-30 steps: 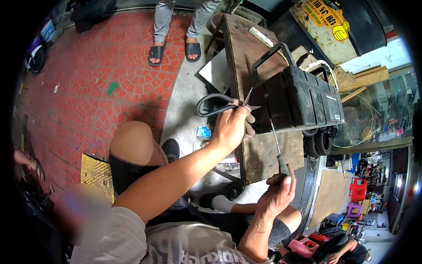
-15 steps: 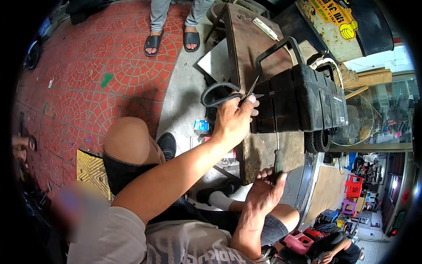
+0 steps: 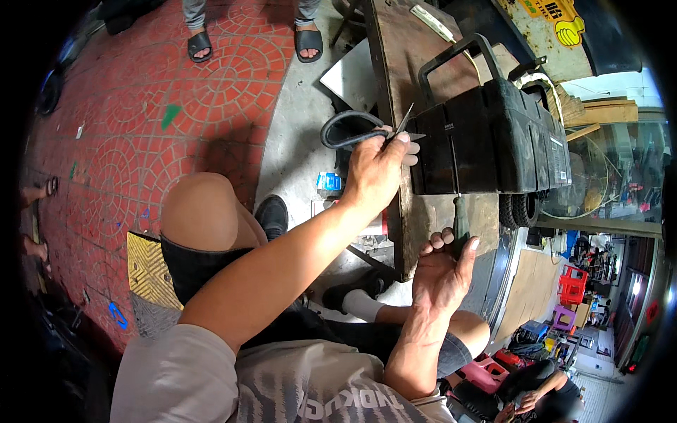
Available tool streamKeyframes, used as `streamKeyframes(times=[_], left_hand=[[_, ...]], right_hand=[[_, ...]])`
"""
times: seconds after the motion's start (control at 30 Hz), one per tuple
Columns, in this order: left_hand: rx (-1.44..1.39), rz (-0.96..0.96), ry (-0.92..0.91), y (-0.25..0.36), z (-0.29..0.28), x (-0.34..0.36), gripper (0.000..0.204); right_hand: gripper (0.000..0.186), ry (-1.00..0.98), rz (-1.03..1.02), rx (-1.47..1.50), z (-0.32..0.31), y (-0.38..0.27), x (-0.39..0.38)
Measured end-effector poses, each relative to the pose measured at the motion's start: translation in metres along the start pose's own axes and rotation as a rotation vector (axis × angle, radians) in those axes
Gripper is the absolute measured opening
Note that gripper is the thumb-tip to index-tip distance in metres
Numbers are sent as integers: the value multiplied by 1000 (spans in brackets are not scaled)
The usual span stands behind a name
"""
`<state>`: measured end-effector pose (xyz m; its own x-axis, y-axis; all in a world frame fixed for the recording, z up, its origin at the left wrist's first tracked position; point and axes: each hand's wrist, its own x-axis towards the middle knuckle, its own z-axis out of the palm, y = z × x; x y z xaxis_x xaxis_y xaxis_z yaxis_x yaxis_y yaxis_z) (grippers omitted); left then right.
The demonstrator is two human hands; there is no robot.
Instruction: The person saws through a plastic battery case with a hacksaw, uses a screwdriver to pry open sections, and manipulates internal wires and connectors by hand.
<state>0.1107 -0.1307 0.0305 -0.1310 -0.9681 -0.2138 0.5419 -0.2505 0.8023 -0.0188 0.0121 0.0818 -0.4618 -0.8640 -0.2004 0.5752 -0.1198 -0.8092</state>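
Note:
Scissors with black loop handles (image 3: 345,130) are in my left hand (image 3: 379,170), closed around them. Their blades stand apart beside the near left end of a black plastic case (image 3: 493,137) with a raised carrying handle. My right hand (image 3: 444,271) is closed on a screwdriver (image 3: 460,222), its dark green handle between thumb and fingers. The thin shaft points away from me and lies along the case's dark side. Whether its tip touches the case I cannot tell.
The case rests on a worn wooden bench (image 3: 444,218), with a white power strip (image 3: 431,22) farther back. A person in black slides (image 3: 307,45) stands beyond. A small blue box (image 3: 328,181) lies left of the bench. Red stools (image 3: 572,284) are at right.
My right hand has shifted away from me with the screwdriver, bringing its handle up to the case's lower edge. The standing person's feet are farther apart. My left hand keeps the scissors.

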Motion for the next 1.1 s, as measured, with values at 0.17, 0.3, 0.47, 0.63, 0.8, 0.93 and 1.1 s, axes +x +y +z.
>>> streamKeyframes(times=[0.17,0.3,0.47,0.63,0.8,0.93,1.1], left_hand=[[-29,9,-30,6,6,-3,32],[80,32,-49,16,6,-6,37],[136,216,3,9,5,9,37],[20,177,-88,16,2,23,31],[-166,184,-158,34,17,54,26],[-246,137,-156,37,27,64,24],[-196,122,-235,29,27,73,32]], right_hand=[[52,12,144,-36,9,-12,-3],[56,-184,258,-223,-15,-30,14],[51,-300,229,-595,-19,-51,35],[50,-417,203,-1013,-9,-74,45],[41,-506,220,-1191,-6,-86,50],[41,-471,195,-1124,-8,-81,48],[32,-287,152,-824,-13,-52,42]])
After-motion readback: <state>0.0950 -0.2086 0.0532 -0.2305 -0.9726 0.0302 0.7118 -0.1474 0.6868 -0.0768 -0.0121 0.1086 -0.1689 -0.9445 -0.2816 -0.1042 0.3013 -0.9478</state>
